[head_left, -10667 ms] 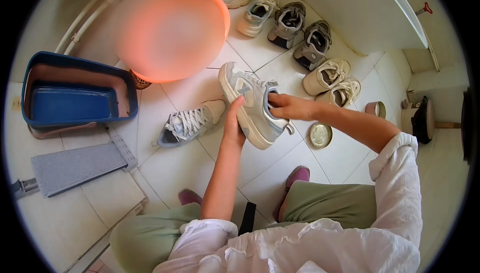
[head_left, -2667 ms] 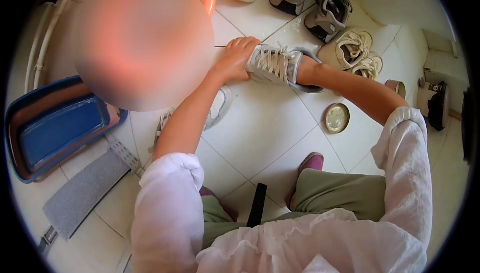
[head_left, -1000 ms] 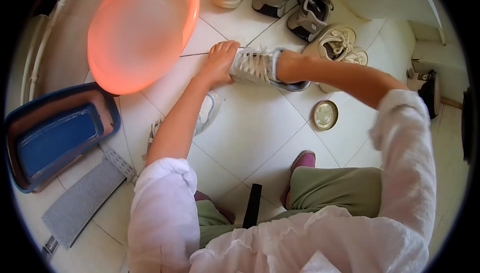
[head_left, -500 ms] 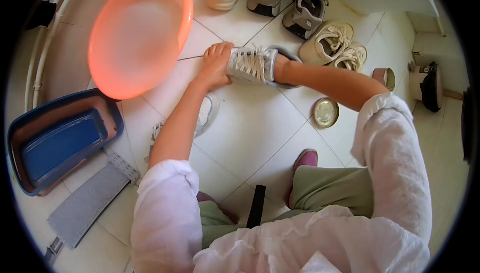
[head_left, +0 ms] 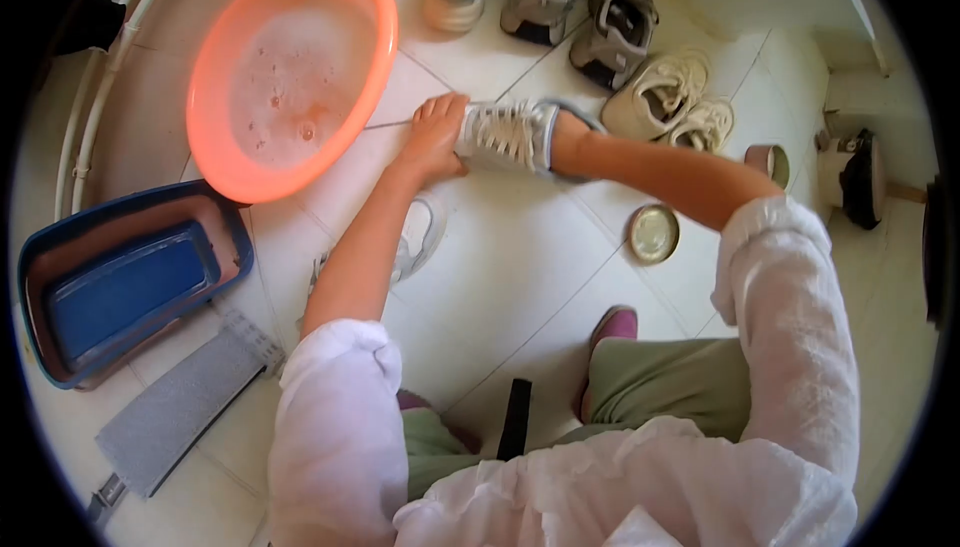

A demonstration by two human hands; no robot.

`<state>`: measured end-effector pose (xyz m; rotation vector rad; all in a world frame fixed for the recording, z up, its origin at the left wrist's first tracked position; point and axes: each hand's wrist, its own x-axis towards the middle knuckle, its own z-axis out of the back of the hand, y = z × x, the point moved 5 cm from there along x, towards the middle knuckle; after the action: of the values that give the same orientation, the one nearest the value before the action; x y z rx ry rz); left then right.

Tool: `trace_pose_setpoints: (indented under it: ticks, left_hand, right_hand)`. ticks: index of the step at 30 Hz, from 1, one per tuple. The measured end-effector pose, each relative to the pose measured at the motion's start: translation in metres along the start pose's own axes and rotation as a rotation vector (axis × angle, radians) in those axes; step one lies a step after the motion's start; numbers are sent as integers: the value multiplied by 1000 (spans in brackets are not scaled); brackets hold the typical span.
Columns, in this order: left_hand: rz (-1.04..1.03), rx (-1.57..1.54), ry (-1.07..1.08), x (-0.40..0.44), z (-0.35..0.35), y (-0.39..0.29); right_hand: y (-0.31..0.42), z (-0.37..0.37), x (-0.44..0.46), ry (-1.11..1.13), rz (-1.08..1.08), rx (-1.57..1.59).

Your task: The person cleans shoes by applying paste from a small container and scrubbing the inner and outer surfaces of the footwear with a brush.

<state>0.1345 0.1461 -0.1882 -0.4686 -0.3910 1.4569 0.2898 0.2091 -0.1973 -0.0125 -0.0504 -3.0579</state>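
1. White-and-grey lace-up sneaker (head_left: 505,137) was in both hands, out front of the person, toe to the L, laces up; couldn't tell if its sole touched the floor.
2. L hand (head_left: 437,139) was wrapped round the toe, fingers over the top, prob. to steady that end. R hand (head_left: 572,143) was sunk in the ankle opening, so fingers hidden; can't tell if spread or pinching. Prob. went in there b/c it's the only way to the inside.
3. Second white-and-grey sneaker (head_left: 424,232) lay on white tile floor (head_left: 520,277), partly hidden behind L forearm.
4. Round orange plastic basin (head_left: 380,72) w/ cloudy, bubbly liquid sat beyond L arm, maybe for easy reach; blue rectangular plastic tub (head_left: 40,332) was right by it, grey flat mop head (head_left: 190,409) nearer the person.
5. Pair of cream lace-up shoes (head_left: 665,92) stood beyond R forearm, nr grey-and-black sneaker (head_left: 615,27), heels toward the person, prob. lined up to save floor space. Round shallow metal lid (head_left: 653,235) lay below R forearm.
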Motion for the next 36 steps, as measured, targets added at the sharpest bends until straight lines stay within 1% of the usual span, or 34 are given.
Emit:
trace_pose_setpoints:
  ticks: [2, 3, 4, 5, 6, 7, 8, 10, 11, 13, 14, 16, 17, 18, 19, 20, 22, 23, 24, 26, 27, 28, 30, 31, 32, 34, 35, 36]
  left_hand:
    - [-5, 15, 53, -2, -4, 4]
    - [0, 11, 67, -4, -5, 5]
    - [-17, -8, 27, -6, -3, 1]
    - [-37, -27, -26, -5, -1, -3]
    - [-37, -33, -32, -2, -4, -4]
    - [-30, -3, -21, 0, -7, -5]
    - [-22, 28, 0, 1, -10, -5]
    - [-8, 5, 26, -1, -9, -3]
    - [9, -14, 25, 0, -4, 0]
    - [23, -28, 24, -4, -1, 5]
    - [26, -46, 37, -1, -4, 4]
    - [6, -42, 41, 2, -3, 4]
    - [-4, -35, 49, -2, -3, 5]
    - [8, -40, 66, -7, -8, 7]
    - [5, -20, 47, -5, -9, 5]
    - [-5, 6, 20, 0, -7, 3]
    - [11, 29, 37, 3, -6, 1]
    - [33, 37, 59, 2, -9, 0]
    - [27, 44, 58, 2, -8, 0]
    - [48, 37, 68, 2, -7, 1]
    - [38, 41, 63, 3, -8, 0]
    - [37, 32, 61, 2, -9, 1]
    - [41, 28, 63, -6, -8, 3]
    - [37, 54, 32, -8, -5, 0]
    - [27, 75, 1, -8, -3, -6]
    - [36, 120, -27, -11, -4, -15]
    - [58, 164, -42, -15, -4, -18]
    - [53, 176, -44, -21, -4, -27]
  right_hand:
    - [10, 32, -12, 580, -181, 47]
    - [13, 63, -20, 760, -325, 109]
    - [14, 79, -30, 711, -414, 163]
    - [15, 76, -38, 684, -414, 140]
    - [11, 72, -44, 651, -419, 106]
    - [5, 53, -40, 652, -424, 105]
    - [3, 27, -22, 465, -231, 52]
    - [-4, -15, -6, 266, -49, 11]
    - [-15, -28, 3, 193, -40, 137]
    - [-3, 24, 13, 228, 30, 66]
    - [-9, 25, 13, 353, -175, 332]
    - [-8, 16, -1, 891, -133, 78]
    - [-8, 28, -8, 891, -128, 96]
    - [-5, 63, -16, 890, -66, 87]
    - [-5, 83, -20, 885, -11, 66]
    - [-4, 79, -14, 880, -14, 65]
    - [-3, 50, 3, 836, -170, 170]
    - [-9, 11, 0, 611, -172, 181]
    - [-6, 11, 1, 605, -178, 179]
    - [-3, 16, 4, 478, -224, 287]
    - [-5, 12, 2, 466, -236, 334]
    - [-6, 31, 0, 458, -247, 328]
    - [-1, 69, -11, 689, -110, 98]
    - [4, 92, -24, 732, -85, -4]
    - [7, 104, -38, 734, -93, -9]
    - [-1, 123, -66, 676, -284, 82]
    - [0, 125, -75, 665, -290, 74]
    - [0, 127, -82, 568, -360, 98]
